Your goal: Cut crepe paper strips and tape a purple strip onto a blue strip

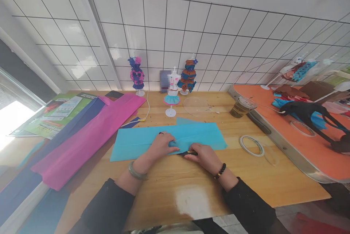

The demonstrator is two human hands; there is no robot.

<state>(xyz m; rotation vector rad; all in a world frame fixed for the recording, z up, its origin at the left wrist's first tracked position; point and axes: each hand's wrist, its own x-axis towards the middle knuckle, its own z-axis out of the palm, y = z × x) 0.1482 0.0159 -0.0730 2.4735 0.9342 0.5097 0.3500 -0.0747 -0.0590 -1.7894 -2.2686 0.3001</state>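
Note:
A light blue sheet (136, 139), thin like tissue or non-woven fabric and creased lengthwise, lies across the table in front of me. My left hand (162, 144) rests on its near middle, with a bit of the sheet between thumb and fingers. My right hand (203, 155) grips a pair of dark scissors (187, 153), their tips pointing left at the sheet's near edge. The fingers hide most of the scissor handles. Beyond the sheet stands a small white dress form (173, 82) with a light blue, pink-edged skirt (172, 99).
Pink sheet (95, 137) and dark blue sheet (65, 124) lie left. Two dressed mini forms (136, 75) (188, 77) stand by the tiled wall, near a phone (164, 81). To the right are a tape roll (251, 145), a brown cup (242, 107) and an orange table (262, 97).

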